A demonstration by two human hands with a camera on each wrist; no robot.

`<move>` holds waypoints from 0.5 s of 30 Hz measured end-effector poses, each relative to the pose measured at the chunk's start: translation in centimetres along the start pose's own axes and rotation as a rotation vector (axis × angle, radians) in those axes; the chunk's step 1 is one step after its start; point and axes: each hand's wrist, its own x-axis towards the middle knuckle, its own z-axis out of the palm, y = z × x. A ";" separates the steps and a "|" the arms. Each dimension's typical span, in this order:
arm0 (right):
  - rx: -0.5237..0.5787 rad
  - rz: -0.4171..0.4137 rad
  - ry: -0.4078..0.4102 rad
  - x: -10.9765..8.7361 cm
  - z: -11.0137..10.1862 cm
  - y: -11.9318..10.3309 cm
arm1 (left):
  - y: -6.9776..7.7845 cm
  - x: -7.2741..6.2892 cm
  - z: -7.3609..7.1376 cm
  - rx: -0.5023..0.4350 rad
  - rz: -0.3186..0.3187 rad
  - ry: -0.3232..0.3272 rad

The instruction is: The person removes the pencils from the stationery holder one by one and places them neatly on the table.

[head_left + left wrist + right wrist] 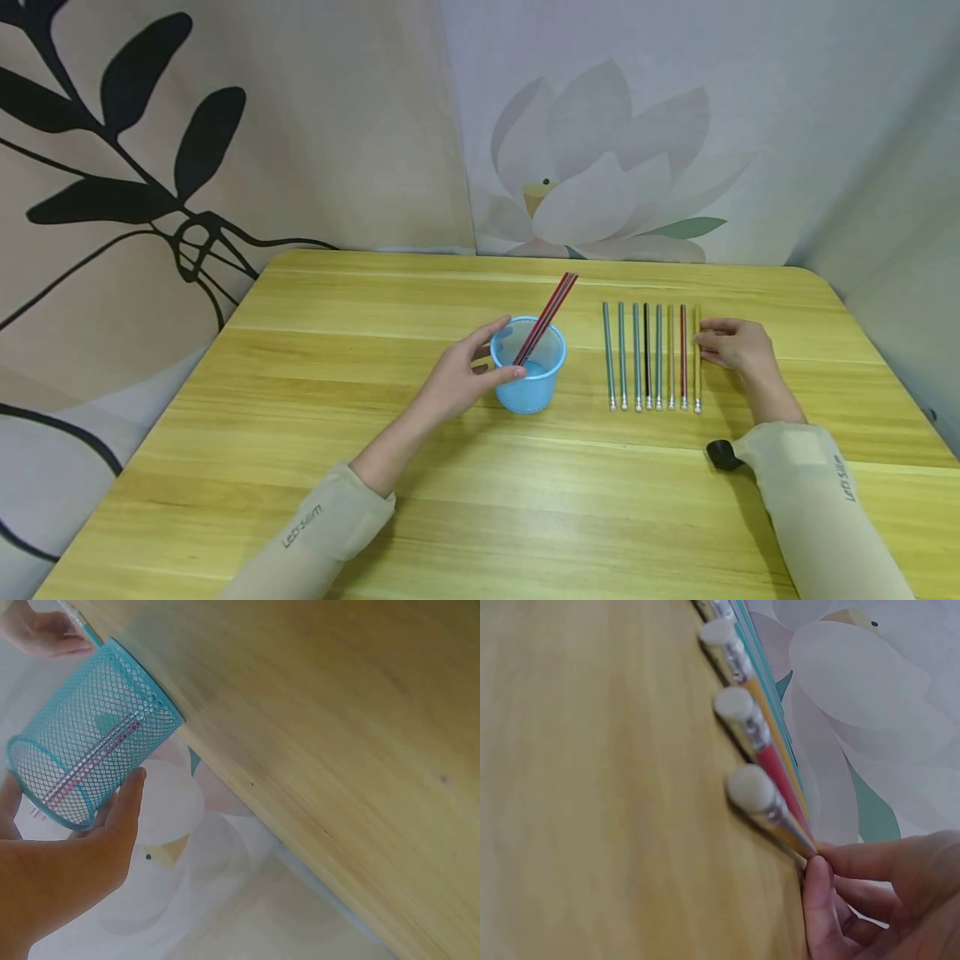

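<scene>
My left hand (465, 375) grips a light-blue mesh pencil cup (528, 396) standing on the table, thumb near the front of the rim and fingers round the far left side. Dark red pencils (551, 310) lean to the right inside it. My right hand (738, 343) pinches the yellow pencil (697, 371) at the right end of a row, between thumb and forefinger. Its white eraser (751, 787) points toward me, close to the tabletop. Left of it in the row lie a red pencil (683, 358), another yellow pencil (671, 358), a black pencil (647, 354) and several teal pencils (608, 358).
The wooden table (600, 517) has its far edge against a wall covering with a printed flower (600, 158). Bare wood separates the cup from the pencil row. A black strap end (723, 455) sticks out by the right sleeve (810, 492).
</scene>
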 end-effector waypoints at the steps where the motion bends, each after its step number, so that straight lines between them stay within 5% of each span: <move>1: 0.000 0.001 0.003 0.0 0.0 0.0 | 0.0 0.0 0.0 -0.001 0.001 0.000; 15: -0.016 0.004 0.033 0.3 0.2 -0.1 | -0.1 0.1 0.0 -0.006 0.007 -0.002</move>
